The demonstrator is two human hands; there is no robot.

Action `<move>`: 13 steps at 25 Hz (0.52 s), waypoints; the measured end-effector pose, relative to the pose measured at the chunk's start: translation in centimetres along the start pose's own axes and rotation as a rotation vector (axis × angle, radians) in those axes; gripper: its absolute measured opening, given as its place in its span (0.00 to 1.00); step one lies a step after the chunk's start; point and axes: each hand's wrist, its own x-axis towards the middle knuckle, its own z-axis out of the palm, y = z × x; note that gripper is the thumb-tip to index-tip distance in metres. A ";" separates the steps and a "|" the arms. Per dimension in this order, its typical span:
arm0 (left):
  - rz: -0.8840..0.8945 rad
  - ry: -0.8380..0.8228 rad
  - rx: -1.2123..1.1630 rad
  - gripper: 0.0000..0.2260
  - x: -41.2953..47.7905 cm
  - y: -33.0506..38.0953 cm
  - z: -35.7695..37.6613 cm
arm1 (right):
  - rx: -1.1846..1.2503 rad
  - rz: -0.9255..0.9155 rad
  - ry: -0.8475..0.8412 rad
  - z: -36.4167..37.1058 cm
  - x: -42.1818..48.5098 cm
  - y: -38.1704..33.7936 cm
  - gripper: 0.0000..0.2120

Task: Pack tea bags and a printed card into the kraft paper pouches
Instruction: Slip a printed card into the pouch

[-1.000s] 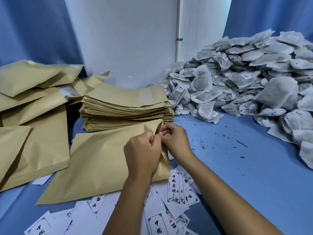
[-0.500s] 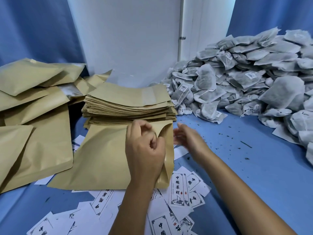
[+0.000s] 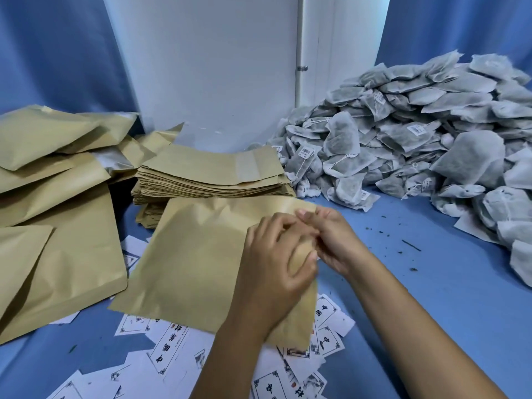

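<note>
At the right-hand mouth edge of the flat tan kraft paper pouch (image 3: pixel 201 254), both hands now meet again: half a second ago the right hand (image 3: pixel 334 240) had drawn away to the right with fingers loose, and it has come back so that its fingertips touch the paper right beside the left hand (image 3: pixel 276 263). The left hand keeps its hold, fingers curled over the pouch's edge with the thumb pressing from this side; the right hand's fingers pinch the same edge just above and to the right of that grip. Whether the two paper layers have actually parted under the fingers I cannot tell, since the hands cover the opening. The pouch itself has shifted, lying flatter and spread out to the left of the grip, its lower part over the scattered white printed cards with black characters (image 3: pixel 169 349) on the blue table surface (image 3: pixel 431 298). Beyond the grip sits the neat stack of unused flat kraft pouches (image 3: pixel 213 174); far to the left of it lie the puffier kraft pouches (image 3: pixel 51 197), which look already filled. To the right and beyond the grip rises the big heap of grey-white mesh tea bags with strings and tags (image 3: pixel 417 133), well apart from the hands. My reading is that the mouth is being worked open a second time, so nothing has gone in yet; tea bags and a card still wait to be packed.
</note>
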 end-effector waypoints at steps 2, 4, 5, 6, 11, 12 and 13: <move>0.110 0.213 -0.035 0.13 0.0 0.0 -0.4 | 0.167 -0.048 -0.044 -0.5 -0.2 -1.6 0.08; 0.062 0.358 0.093 0.15 -0.1 -0.2 -0.3 | 0.264 -0.112 -0.004 -1.5 -0.4 -2.5 0.11; -0.048 0.435 0.109 0.18 -0.1 -0.2 0.1 | 0.289 -0.151 0.046 -2.0 -0.3 -2.7 0.12; -0.193 0.499 0.064 0.22 -0.1 -0.2 0.4 | 0.315 -0.182 0.112 -2.5 -0.1 -2.7 0.12; -1.213 0.420 -0.928 0.34 0.0 -1.8 1.2 | 0.447 -0.144 0.411 -2.0 1.9 0.1 0.08; -1.307 0.356 -1.188 0.27 -0.1 -2.2 1.3 | 0.452 -0.109 0.449 -1.9 2.1 0.6 0.07; -1.355 0.284 -1.312 0.21 -0.3 -2.5 1.3 | 0.456 -0.080 0.481 -2.1 2.2 1.0 0.05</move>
